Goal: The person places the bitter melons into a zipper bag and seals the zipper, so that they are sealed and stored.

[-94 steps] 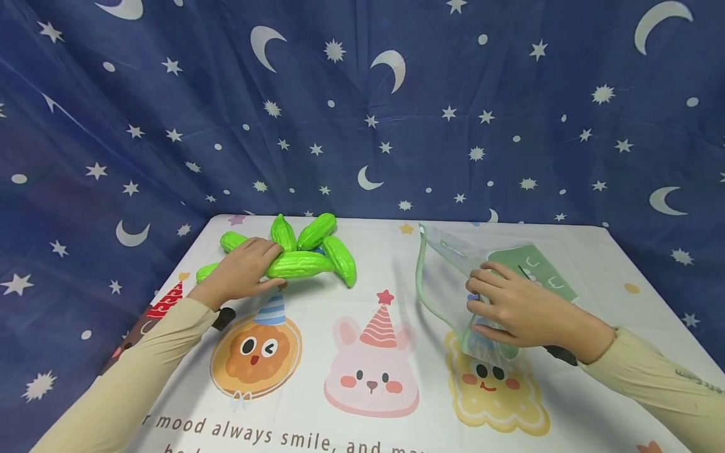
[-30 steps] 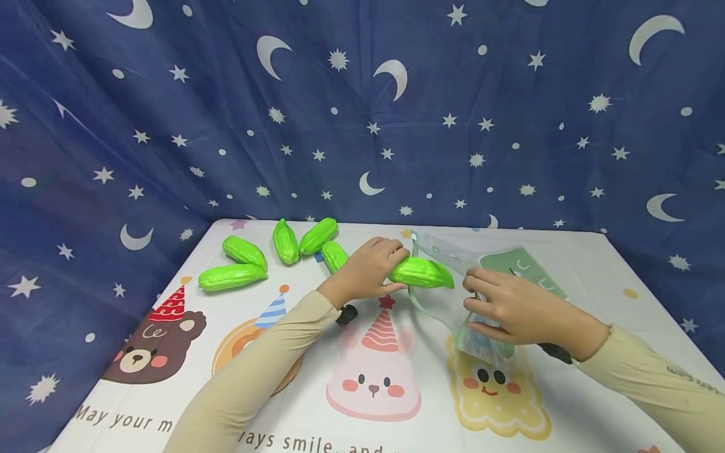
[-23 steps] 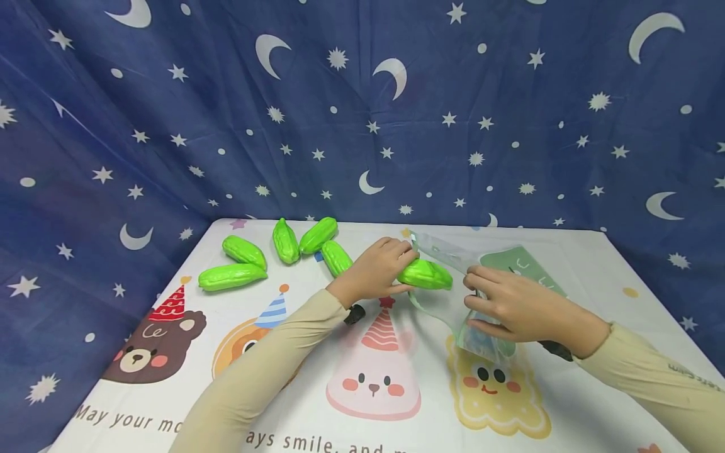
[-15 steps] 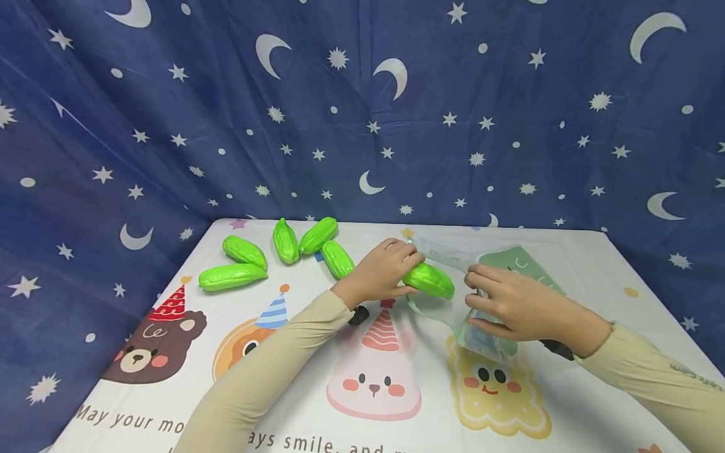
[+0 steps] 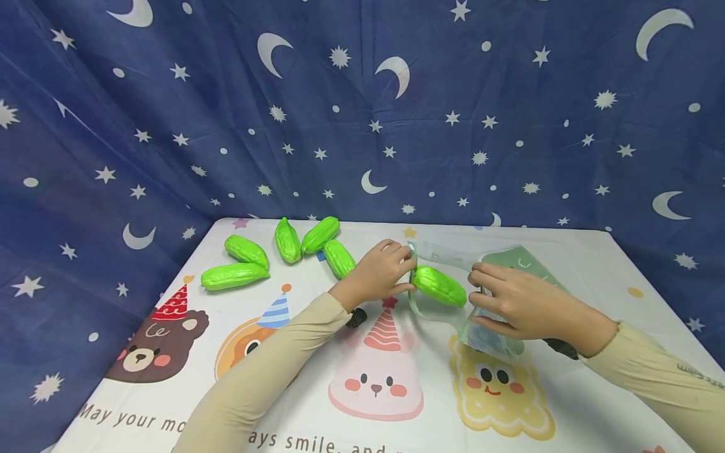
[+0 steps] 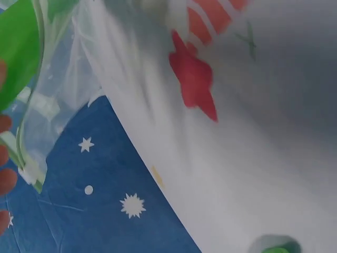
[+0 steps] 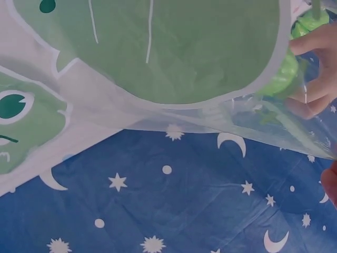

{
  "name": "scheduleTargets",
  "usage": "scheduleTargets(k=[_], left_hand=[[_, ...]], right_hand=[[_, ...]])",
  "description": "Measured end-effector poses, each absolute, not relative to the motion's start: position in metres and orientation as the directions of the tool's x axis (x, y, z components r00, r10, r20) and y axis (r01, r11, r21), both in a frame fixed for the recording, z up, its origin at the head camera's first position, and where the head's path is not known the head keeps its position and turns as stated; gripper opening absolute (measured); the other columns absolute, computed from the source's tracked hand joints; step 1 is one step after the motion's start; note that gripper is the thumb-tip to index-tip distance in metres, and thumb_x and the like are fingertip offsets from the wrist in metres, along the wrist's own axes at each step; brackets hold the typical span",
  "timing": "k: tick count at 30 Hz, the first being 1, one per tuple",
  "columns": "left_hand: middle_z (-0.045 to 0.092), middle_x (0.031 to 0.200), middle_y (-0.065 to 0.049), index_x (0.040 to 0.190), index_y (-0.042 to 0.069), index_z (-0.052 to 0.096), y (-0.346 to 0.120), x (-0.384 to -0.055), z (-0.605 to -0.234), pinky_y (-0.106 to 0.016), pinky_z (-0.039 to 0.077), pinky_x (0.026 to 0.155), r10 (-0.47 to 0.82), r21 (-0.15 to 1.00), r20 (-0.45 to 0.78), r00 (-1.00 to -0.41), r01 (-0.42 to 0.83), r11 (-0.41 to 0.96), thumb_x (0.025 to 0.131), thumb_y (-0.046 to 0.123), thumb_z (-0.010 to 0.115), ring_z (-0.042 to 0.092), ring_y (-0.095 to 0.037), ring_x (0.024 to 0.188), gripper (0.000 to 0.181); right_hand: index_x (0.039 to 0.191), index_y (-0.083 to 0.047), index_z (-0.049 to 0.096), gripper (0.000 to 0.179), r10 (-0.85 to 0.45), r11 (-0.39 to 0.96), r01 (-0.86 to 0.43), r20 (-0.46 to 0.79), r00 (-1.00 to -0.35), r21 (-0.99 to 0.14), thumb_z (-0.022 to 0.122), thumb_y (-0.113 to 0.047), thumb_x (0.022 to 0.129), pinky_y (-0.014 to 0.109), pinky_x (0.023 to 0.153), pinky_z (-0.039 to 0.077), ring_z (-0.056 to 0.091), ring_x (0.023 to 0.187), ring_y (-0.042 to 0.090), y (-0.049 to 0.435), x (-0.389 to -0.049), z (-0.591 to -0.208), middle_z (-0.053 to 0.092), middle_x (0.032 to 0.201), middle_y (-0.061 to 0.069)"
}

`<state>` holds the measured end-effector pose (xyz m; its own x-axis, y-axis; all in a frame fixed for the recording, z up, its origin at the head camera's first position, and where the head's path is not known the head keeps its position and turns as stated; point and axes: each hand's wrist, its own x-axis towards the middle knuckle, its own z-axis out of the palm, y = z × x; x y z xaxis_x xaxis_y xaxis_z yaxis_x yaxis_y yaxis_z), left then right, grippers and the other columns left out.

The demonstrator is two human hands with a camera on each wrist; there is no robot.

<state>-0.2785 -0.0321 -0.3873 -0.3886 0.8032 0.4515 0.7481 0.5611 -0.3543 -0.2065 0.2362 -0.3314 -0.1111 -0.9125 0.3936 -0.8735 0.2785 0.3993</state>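
White printed cloth lies nearest. The right hand grips one clear bag; one green gourd sits in its mouth by the left hand, whose hold is unclear. Farther back lie five gourds, then one starry curtain.

A ridged green gourd (right end lower) slants in the open mouth of a clear bag.

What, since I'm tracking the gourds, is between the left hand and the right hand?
In the head view, one green gourd is between the left hand and right hand, at the mouth of the clear bag.
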Motion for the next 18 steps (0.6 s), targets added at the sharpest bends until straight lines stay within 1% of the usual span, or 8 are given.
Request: scheduleTargets(k=[3,5,9,12,18], left_hand=[[0.057,0.099,0.003,0.105,0.019,0.064,-0.03,-0.278,-0.388,-0.03,0.042,0.099,0.817,-0.333,0.428,-0.387,0.773,0.541,0.083,0.044,0.066,0.058,-0.015,0.096,0.033],[0.058,0.1,0.003,0.107,0.019,0.064,-0.03,-0.278,-0.389,-0.03,0.042,0.099,0.816,-0.318,0.422,-0.395,0.778,0.541,0.084,0.044,0.065,0.058,-0.015,0.097,0.033],[0.058,0.101,0.0,0.108,0.016,0.062,-0.036,-0.278,-0.389,-0.031,0.042,0.099,0.813,-0.302,0.408,-0.415,0.779,0.549,0.085,0.044,0.064,0.058,-0.017,0.096,0.037],[0.059,0.103,-0.001,0.113,0.014,0.06,-0.045,-0.279,-0.387,-0.033,0.042,0.099,0.815,-0.29,0.382,-0.435,0.781,0.553,0.085,0.043,0.063,0.058,-0.018,0.098,0.04],[0.058,0.107,-0.004,0.12,0.013,0.054,-0.079,-0.284,-0.385,-0.036,0.041,0.1,0.814,-0.256,0.339,-0.472,0.786,0.563,0.083,0.039,0.067,0.057,-0.021,0.103,0.047]], right_hand=[[0.077,-0.014,0.053,0.035,-0.913,0.28,-0.873,0.391,-0.115,0.399,0.033,-0.035,0.098,0.029,0.068,0.041,0.043,0.08,0.017,0.237,-0.206,-0.331,0.048,0.086,0.005],[0.077,-0.014,0.053,0.036,-0.914,0.28,-0.873,0.389,-0.115,0.4,0.033,-0.035,0.098,0.029,0.068,0.041,0.043,0.08,0.017,0.237,-0.206,-0.331,0.048,0.086,0.005],[0.076,-0.014,0.052,0.037,-0.915,0.279,-0.869,0.388,-0.112,0.408,0.032,-0.036,0.099,0.029,0.068,0.041,0.043,0.079,0.017,0.238,-0.206,-0.331,0.048,0.086,0.005],[0.076,-0.014,0.052,0.038,-0.915,0.281,-0.867,0.387,-0.113,0.411,0.031,-0.036,0.099,0.029,0.067,0.04,0.043,0.079,0.017,0.24,-0.206,-0.33,0.049,0.086,0.005],[0.077,-0.015,0.053,0.039,-0.914,0.288,-0.866,0.388,-0.121,0.409,0.03,-0.036,0.099,0.029,0.065,0.041,0.044,0.079,0.017,0.242,-0.205,-0.33,0.05,0.086,0.005]])
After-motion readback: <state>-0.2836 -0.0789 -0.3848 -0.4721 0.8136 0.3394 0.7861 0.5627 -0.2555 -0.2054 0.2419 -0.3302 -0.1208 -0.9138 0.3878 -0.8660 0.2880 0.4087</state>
